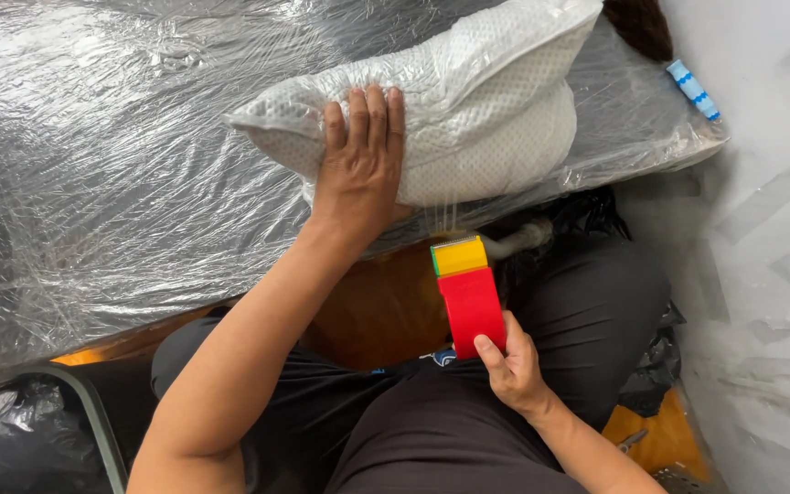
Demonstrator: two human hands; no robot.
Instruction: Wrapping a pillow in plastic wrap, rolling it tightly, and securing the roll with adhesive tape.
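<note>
A white textured pillow (486, 110) wrapped in clear film lies on a surface covered in shiny plastic wrap (93, 165). My left hand (358, 155) presses flat on the pillow's near left part, fingers spread. My right hand (509, 366) grips the lower end of a red tape dispenser with a yellow top (466, 293), held upright just below the pillow. Thin clear tape strands run from the dispenser's top up to the pillow's underside.
My lap in dark trousers (468, 430) fills the lower middle. A brown wooden piece (377, 311) shows under the wrapped surface. Black plastic bags (11, 439) lie at lower left, a white wall (770, 229) on the right, and a blue-white roll (693, 90) at upper right.
</note>
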